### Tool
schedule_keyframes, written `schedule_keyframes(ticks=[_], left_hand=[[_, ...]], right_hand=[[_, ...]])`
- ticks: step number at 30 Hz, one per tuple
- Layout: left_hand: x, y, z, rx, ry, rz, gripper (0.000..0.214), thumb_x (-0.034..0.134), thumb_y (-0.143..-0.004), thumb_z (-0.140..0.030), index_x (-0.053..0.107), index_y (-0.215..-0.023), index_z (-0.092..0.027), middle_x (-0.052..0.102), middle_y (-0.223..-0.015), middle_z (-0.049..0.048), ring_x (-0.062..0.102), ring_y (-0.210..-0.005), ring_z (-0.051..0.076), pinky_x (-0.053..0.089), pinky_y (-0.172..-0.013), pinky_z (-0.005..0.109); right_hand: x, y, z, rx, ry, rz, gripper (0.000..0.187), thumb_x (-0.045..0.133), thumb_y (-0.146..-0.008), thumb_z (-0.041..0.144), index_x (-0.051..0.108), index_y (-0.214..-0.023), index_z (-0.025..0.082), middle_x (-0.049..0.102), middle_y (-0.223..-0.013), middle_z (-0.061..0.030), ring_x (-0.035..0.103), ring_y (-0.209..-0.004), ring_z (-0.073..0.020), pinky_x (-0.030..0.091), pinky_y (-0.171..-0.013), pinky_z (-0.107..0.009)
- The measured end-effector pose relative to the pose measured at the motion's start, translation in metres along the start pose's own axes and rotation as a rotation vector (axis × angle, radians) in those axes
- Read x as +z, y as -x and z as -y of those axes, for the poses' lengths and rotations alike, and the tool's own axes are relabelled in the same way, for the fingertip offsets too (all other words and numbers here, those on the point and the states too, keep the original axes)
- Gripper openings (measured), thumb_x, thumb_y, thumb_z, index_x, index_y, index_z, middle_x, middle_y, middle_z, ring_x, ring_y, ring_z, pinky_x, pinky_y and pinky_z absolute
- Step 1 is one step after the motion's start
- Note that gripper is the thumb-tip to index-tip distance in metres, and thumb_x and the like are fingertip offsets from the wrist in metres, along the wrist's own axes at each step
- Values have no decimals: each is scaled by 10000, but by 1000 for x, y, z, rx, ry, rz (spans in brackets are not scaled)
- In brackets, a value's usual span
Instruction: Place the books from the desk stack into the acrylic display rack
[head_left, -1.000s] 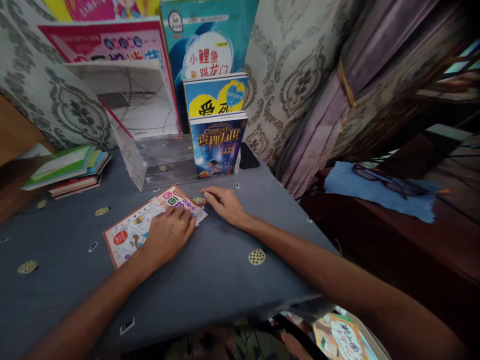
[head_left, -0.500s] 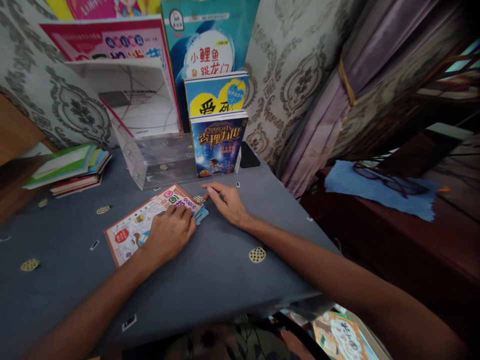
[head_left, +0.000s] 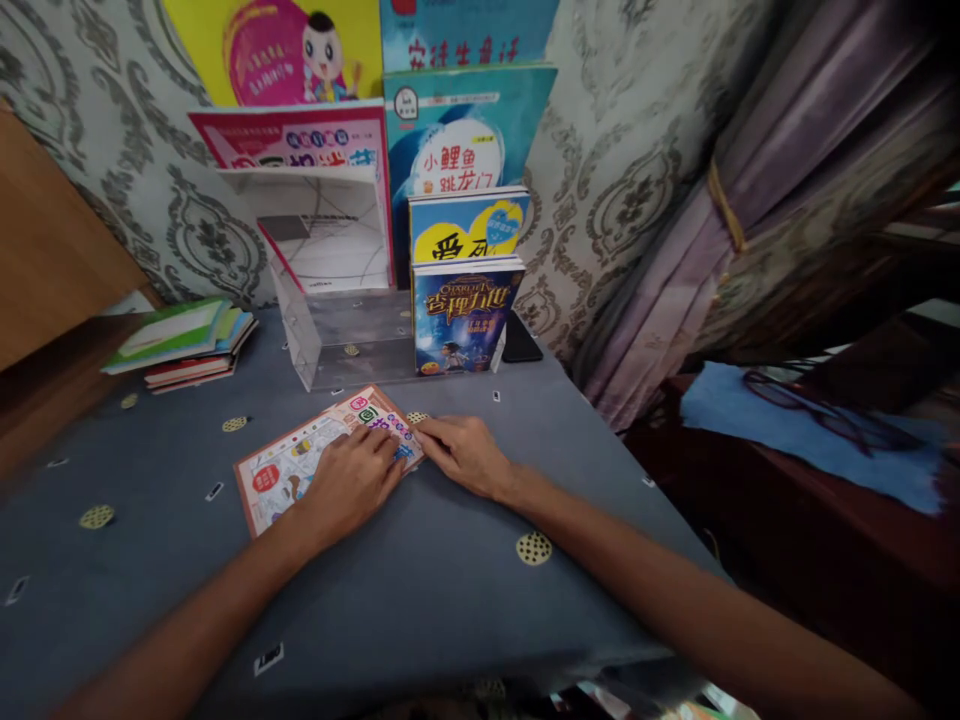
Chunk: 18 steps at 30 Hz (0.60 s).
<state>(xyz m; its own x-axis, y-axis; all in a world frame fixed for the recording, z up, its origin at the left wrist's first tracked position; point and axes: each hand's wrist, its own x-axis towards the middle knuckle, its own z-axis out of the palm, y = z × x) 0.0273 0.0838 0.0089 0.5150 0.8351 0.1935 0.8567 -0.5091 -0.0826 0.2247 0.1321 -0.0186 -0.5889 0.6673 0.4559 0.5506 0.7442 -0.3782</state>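
Your L hand (head_left: 356, 475) lies loosely spread on book (head_left: 309, 447), gripping nothing. R hand (head_left: 472, 456) half-curled @ its corner; can't tell if pinching.

Papered wall (head_left: 607, 190), tied curtain (head_left: 667, 300), covered table (head_left: 450, 600).
Wall pale, grey scroll pattern; curtain mauve, gathered by a tan tie (head_left: 726, 208); table grey-blue, printed; brown wooden panel (head_left: 60, 240) at left; dark red furniture (head_left: 885, 545) at right, in shadow.

Tablecloth (head_left: 165, 540) lies free left of the booklet (head_left: 300, 457), while a transparent rack (head_left: 367, 366) blocks the far side.
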Motion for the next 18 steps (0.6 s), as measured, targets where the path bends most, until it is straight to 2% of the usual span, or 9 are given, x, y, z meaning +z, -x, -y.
schedule_keyframes(ticks=[3,7,12,15,18], left_hand=[[1,-1,13,-40,3,8,261,451,-1011,-257,684,-1081,-164,710,-1134,105,626,-1085,271,509,-952,439],[-4,-5,33,-191,-57,98,291,477,-1003,-280,640,-1227,-191,640,-1307,125,582,-1200,323,489,-977,504],[-14,-8,48,-272,-41,215,370,444,-1023,-364,565,-1346,-231,592,-1380,117,611,-1170,308,518,-926,441],[-19,-8,51,-298,-76,242,363,441,-1020,-405,607,-1292,-232,639,-1292,123,657,-1066,312,539,-820,410],[-23,-8,54,-337,-110,246,349,451,-1013,-420,687,-1142,-196,701,-1107,138,697,-935,293,530,-736,367]], right_hand=[[1,1,3,-21,105,-19,211,487,-1003,219,688,-961,172,727,-803,-61,649,-731,-169,420,-679,-259],[1,3,9,-67,212,17,206,471,-1010,208,661,-938,178,710,-787,-57,642,-748,-176,423,-671,-262],[0,5,17,-63,326,27,179,482,-992,182,648,-924,186,692,-757,-46,636,-719,-177,427,-637,-263],[-3,5,22,-56,360,16,183,477,-989,180,654,-943,194,700,-753,-49,644,-705,-188,453,-642,-278],[-4,4,25,-56,349,20,207,459,-995,191,666,-1004,199,714,-756,-61,662,-731,-216,500,-669,-311]])
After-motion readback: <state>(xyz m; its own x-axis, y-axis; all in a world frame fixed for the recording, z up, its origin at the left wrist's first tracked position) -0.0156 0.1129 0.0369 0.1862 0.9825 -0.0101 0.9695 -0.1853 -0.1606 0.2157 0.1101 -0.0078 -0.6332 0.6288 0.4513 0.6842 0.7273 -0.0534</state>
